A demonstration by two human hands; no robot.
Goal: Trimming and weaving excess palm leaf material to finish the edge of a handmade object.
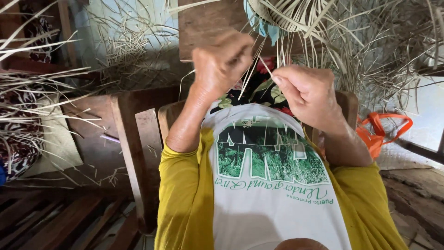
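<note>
Surroundings first: loose dry straw strips (pixel 125 51) fan out everywhere, pale tan, flat and thin like ribbon, some curled. More strips spill in from the left edge over a patterned dark red and white cloth (pixel 18 153). A wooden chair (pixel 134 139) sits in front of the knees, brown, worn, flat slats, straw scraps lying on the seat. An orange plastic bag (pixel 379 132) sits at the right, handles looped, glossy. Floor at lower left is dark wood slats (pixel 51 222).

Half-woven straw piece (pixel 282 14) hangs at top centre, tight plaited crown, long unwoven ends trailing down into the hands and in front of them. A blue cloth bit shows beside it.

Left hand (pixel 222 62) is raised, clenched into a fist around several strips (pixel 252 69) that run up to the woven piece. Right hand (pixel 307 92) is just beside it, thumb and forefinger pinching one thin strip, other fingers curled in. Hands near each other, not touching.

Yellow sleeves, white printed shirt (pixel 273 185), floral fabric below the hands.
</note>
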